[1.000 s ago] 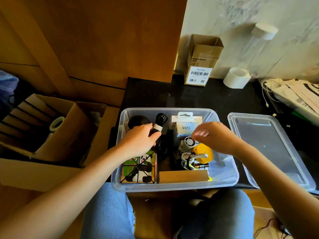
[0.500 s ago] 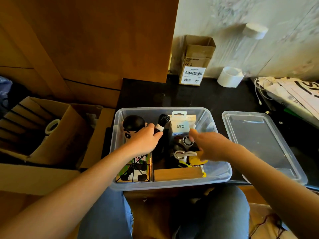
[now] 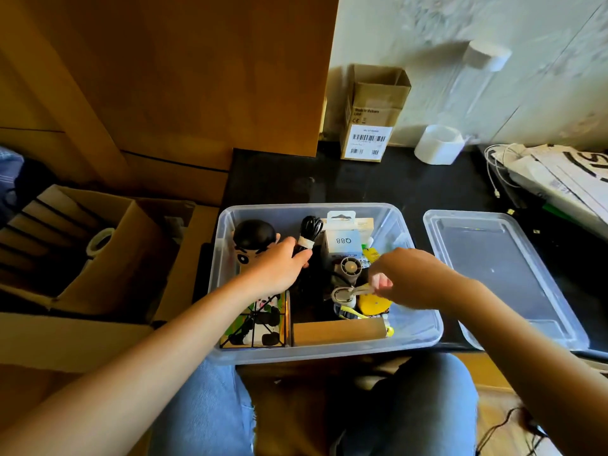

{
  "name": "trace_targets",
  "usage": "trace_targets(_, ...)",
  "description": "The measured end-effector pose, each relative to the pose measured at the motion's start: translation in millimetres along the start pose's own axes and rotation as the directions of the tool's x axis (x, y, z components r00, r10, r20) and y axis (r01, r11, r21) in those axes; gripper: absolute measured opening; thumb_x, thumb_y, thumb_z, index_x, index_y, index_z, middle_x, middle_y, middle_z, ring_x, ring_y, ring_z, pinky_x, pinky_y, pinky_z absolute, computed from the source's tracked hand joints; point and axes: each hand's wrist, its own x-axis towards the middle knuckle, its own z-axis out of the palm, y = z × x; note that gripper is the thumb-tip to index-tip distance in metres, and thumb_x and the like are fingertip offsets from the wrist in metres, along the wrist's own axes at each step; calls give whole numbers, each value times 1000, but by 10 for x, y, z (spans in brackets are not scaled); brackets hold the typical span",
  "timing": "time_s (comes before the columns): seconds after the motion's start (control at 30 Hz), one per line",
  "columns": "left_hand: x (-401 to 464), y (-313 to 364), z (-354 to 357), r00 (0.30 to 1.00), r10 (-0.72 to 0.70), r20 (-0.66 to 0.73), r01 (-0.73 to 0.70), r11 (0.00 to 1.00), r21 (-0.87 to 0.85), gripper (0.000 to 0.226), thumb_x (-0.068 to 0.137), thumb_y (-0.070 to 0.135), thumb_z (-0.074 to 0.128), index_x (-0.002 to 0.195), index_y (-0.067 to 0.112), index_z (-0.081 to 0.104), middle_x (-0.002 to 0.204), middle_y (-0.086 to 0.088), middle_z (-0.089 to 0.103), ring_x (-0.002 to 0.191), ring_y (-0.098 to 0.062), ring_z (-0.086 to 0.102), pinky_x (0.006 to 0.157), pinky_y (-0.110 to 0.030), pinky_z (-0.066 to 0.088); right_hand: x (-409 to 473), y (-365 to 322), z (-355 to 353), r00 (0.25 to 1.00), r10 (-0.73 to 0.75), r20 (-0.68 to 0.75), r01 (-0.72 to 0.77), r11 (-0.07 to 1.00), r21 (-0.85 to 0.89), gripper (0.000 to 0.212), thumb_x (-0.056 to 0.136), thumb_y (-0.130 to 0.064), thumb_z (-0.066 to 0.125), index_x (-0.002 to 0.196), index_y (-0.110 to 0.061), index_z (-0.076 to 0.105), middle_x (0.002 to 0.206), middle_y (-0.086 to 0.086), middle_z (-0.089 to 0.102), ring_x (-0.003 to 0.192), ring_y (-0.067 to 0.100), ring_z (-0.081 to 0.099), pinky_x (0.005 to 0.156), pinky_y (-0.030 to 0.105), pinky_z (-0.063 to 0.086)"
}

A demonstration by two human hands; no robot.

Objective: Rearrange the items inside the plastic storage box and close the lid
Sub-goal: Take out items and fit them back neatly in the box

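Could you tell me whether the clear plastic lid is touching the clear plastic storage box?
Apart. The head view shows dark tabletop between the lid and the box.

Clear glossy plastic box [image 3: 424,327] + lid [image 3: 500,268]; matt cardboard carton [image 3: 375,103]

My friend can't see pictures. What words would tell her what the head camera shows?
Two hands reach into a clear plastic storage box of small items: the left hand grips a bundled black cable, the right hand pinches something small by a yellow item. The clear lid lies off, to the right.
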Motion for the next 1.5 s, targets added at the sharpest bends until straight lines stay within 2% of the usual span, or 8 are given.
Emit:
trace_targets(0.13, 9, -31, -10, 1000, 17, -10, -16, 999, 46, 29, 99, 40, 40, 115, 18, 52, 109, 5, 65, 93, -14, 61, 92, -40, 48, 50, -131, -28, 990, -137, -20, 138, 974, 178, 15, 85, -26, 61, 96, -32, 68, 85, -17, 64, 65, -6, 52, 63, 9, 40)
trace_targets(0.33, 7, -23, -28, 1000, 5, 5, -5, 1000, -20, 29, 100, 37, 40, 112, 15, 53, 106, 2, 66, 87, -15, 59, 91, -42, 47, 242, -247, 4, 961, -277, -18, 275, 940, 204, 28, 84, -24, 66, 109, -35, 63, 116, -12, 62, 101, 7, 56, 86, 25, 49)
trace_targets(0.47, 6, -4, -48, 1000, -8, 17, 8, 999, 40, 30, 100, 39, 39, 111, 15, 53, 102, -3, 65, 91, -19, 62, 89, -44, 50, 326, -280, 162, 920, -357, 161, 350, 934, 71, 43, 82, -19, 66, 122, -34, 55, 121, -9, 59, 104, 8, 54, 75, 15, 41)
trace_targets(0.63, 52, 29, -40, 999, 28, -38, -16, 953, 303, 31, 99, 45, 33, 98, 17, 48, 77, -1, 55, 73, -18, 58, 56, -33, 37, 426, -371, 310, 878, -444, 180, 458, 888, -46, 56, 86, -13, 61, 134, -35, 44, 123, -5, 56, 106, 16, 57, 74, 23, 47)
trace_targets(0.77, 127, 40, -22, 998, 55, -22, -42, 920, 390, 29, 100, 45, 31, 97, 19, 43, 75, 3, 48, 84, -24, 54, 66, -36, 34, 491, -395, 353, 819, -553, 154, 571, 812, -121, 36, 90, -9, 54, 122, -25, 56, 112, -2, 59, 95, 19, 59, 58, 17, 30)
trace_targets(1.1, 192, 31, -52, 999, 50, 18, -53, 896, 442, 27, 100, 43, 34, 99, 18, 44, 77, 2, 53, 67, -14, 55, 50, -27, 32, 306, 9, 122, 949, -314, -32, 314, 949, -4, 16, 91, -38, 48, 92, -29, 62, 90, -15, 65, 72, 4, 57, 63, 16, 44)
trace_targets(1.37, 155, 58, -79, 997, 48, 60, -70, 893, 444, 24, 101, 40, 34, 95, 19, 40, 72, 2, 52, 56, -9, 51, 45, -25, 27, 269, -92, 13, 925, -361, -116, 353, 932, -85, 8, 84, -34, 61, 81, -27, 65, 80, -13, 63, 82, 7, 53, 56, 17, 34)
trace_targets(1.5, 148, 38, -69, 997, 58, 54, -76, 890, 450, 24, 101, 38, 33, 91, 17, 37, 75, 0, 49, 65, -15, 52, 47, -25, 27, 339, -244, -7, 920, -385, -72, 390, 918, 72, 8, 88, -30, 56, 85, -30, 63, 86, -15, 57, 82, 2, 45, 66, 17, 35)
